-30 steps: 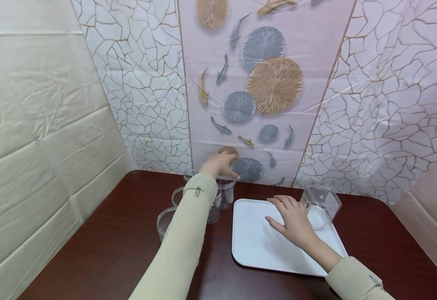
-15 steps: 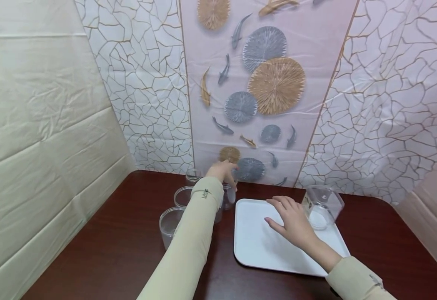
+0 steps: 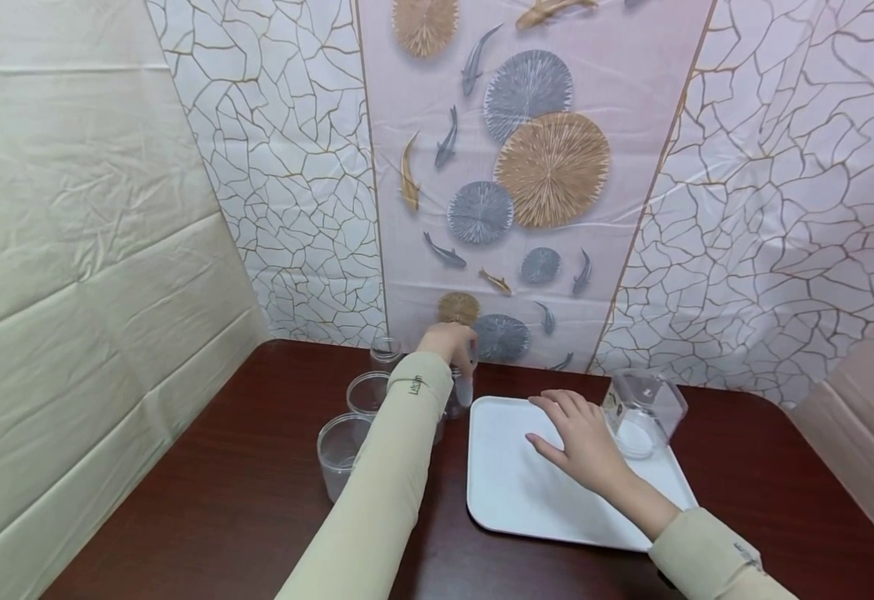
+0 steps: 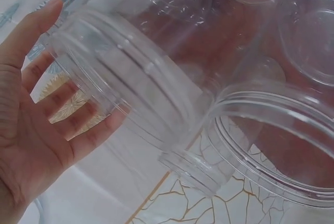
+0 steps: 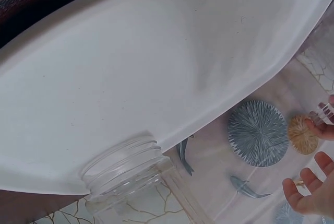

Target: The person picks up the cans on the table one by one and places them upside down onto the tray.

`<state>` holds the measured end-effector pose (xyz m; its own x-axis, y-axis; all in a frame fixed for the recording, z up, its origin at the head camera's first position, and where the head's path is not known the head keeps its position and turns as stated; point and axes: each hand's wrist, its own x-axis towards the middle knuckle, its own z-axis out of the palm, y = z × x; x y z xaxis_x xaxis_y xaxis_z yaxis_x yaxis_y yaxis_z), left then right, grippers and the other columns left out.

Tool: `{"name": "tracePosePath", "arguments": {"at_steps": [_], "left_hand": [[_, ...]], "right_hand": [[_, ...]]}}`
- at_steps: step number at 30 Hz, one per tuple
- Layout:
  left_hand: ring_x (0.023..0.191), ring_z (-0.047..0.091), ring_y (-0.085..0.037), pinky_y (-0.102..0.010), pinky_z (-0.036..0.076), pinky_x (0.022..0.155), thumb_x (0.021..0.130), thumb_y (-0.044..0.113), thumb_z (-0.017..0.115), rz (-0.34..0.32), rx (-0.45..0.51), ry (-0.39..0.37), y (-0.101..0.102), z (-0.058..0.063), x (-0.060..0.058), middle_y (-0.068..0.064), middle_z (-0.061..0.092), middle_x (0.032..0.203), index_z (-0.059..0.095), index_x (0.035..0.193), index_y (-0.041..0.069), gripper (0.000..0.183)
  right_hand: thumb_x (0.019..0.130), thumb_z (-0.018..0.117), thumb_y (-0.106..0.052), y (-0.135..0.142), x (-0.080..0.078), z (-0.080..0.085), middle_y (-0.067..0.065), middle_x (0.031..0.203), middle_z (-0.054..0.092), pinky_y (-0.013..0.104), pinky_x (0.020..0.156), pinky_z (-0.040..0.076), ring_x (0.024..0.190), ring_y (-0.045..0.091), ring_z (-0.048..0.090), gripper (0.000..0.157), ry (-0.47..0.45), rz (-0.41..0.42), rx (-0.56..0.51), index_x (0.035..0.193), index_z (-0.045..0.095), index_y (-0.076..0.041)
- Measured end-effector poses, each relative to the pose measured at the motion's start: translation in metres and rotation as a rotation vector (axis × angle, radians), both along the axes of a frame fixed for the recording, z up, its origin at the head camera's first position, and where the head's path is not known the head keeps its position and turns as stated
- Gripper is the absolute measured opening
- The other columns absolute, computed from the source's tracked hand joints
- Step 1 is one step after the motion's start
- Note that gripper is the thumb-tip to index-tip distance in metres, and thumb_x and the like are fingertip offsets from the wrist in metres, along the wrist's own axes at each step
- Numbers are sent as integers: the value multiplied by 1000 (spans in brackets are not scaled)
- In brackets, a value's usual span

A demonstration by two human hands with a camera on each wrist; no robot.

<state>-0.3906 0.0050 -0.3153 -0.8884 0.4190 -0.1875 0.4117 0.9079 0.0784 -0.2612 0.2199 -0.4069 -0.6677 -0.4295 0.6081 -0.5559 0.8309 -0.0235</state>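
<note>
My left hand (image 3: 447, 342) reaches to the back of the table and grips a clear plastic jar (image 4: 125, 72) by its threaded rim. In the left wrist view the thumb lies on one side of the rim and the fingers on the other. Most of this jar is hidden by the hand and sleeve in the head view. My right hand (image 3: 582, 437) hovers over the white tray (image 3: 507, 479), fingers spread and holding nothing. Close beside it, a clear jar (image 3: 650, 408) stands mouth down at the tray's back right.
Several clear jars stand mouth up on the left: a near one (image 3: 341, 462), one behind it (image 3: 367, 393) and a small far one (image 3: 386, 354). My left forearm passes over part of this group. A patterned cloth wall (image 3: 549, 171) borders the dark red table (image 3: 219, 500).
My left hand has come down onto the back jar, moving slightly right, and its fingers have closed round the rim. The right hand has hardly moved.
</note>
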Motion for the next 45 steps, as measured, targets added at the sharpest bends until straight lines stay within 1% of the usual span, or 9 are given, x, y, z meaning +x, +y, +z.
{"name": "tracePosePath", "arguments": {"at_steps": [2,7,11,14,17,21,28,39,45], "left_hand": [[100,57,-18,-33,49,84,75,32,77,1,-5,7,0,1,2,-2,61,119,61,119,20,48],[111,56,-23,-37,47,93,77,30,75,-11,-30,47,0,0,4,-2,61,122,61,121,21,47],[114,56,-26,-39,47,94,75,30,76,-31,-51,105,-3,-4,1,-2,61,123,60,122,23,49],[114,57,-26,-39,48,92,73,31,77,-49,-48,151,-6,-5,-2,-2,61,123,61,120,24,51],[115,56,-26,-39,47,94,72,33,78,-75,-42,173,-8,-3,-3,-1,60,125,59,122,24,54],[119,53,-26,-39,45,97,72,34,79,-115,-39,173,-9,-2,-3,-2,56,129,58,124,24,57],[120,52,-28,-41,44,99,73,37,79,-170,-74,188,-13,-3,-3,-4,54,132,56,126,24,60],[122,50,-27,-41,42,102,72,33,80,-216,47,179,-31,2,-6,-6,48,139,53,130,23,65],[120,50,-25,-38,40,103,69,32,82,-232,104,191,-39,7,-6,-5,52,133,52,131,20,70]], "right_hand": [[78,74,-29,0,0,0,14,117,58,56,83,43,111,34,52,50,-7,-2,1,121,58,-9],[80,73,-30,-2,1,1,14,118,58,57,86,42,113,34,51,50,-35,-8,-3,122,57,-9],[80,73,-30,-2,2,2,15,119,57,57,87,41,113,35,51,50,-51,-15,-9,123,57,-8],[80,73,-29,-2,1,3,15,119,58,57,87,41,113,35,51,50,-40,-9,-15,122,57,-8],[79,74,-28,-2,0,6,15,118,58,57,85,42,112,34,51,50,-23,-5,-25,122,58,-8],[79,74,-28,-2,0,8,14,118,58,57,85,43,111,34,51,49,-19,-14,-32,121,58,-8],[79,74,-27,-3,1,11,14,117,58,56,84,43,111,34,51,49,-21,-10,-42,121,58,-8],[79,74,-26,-1,1,12,15,118,58,57,85,43,111,34,51,49,-35,-24,-68,121,58,-7],[78,75,-26,-1,1,14,15,117,58,57,83,43,110,34,51,49,-21,-26,-76,121,58,-8]]}}
